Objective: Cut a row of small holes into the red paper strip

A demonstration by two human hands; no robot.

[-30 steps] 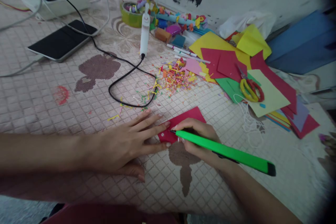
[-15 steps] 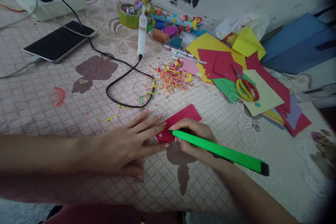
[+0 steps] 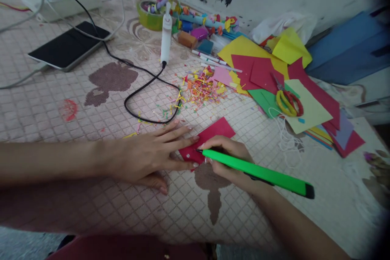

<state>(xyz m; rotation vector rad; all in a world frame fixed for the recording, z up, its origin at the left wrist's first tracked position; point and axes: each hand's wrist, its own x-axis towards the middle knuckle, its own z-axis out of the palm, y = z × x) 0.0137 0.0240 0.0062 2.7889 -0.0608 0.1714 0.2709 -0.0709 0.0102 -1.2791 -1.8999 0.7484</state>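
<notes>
My right hand [image 3: 228,158] grips a green utility knife [image 3: 258,168] with a black end, held low like a pen. Its dark tip touches a small red sheet [image 3: 217,132] lying on the cloth; whether this is paper or foam I cannot tell. Near the sheet's left end is a small pale spot or hole. Flat on the table, my left hand [image 3: 152,154] has its fingers spread, with the fingertips pressing the sheet's left part just beside the knife tip. The fingers cover some of the sheet's left edge.
Colourful scraps [image 3: 204,87] lie beyond the hands, beside a looped black cable [image 3: 126,103] from a white glue-gun-like device [image 3: 165,42]. Scissors [image 3: 288,99] rest on coloured sheets [image 3: 310,107] at the right, near white string [image 3: 286,142]. A tablet [image 3: 70,46] lies at left.
My left hand has slid slightly forward, away from the table's near edge, with its fingers still on the red sheet. The right hand keeps the knife tip in nearly the same place.
</notes>
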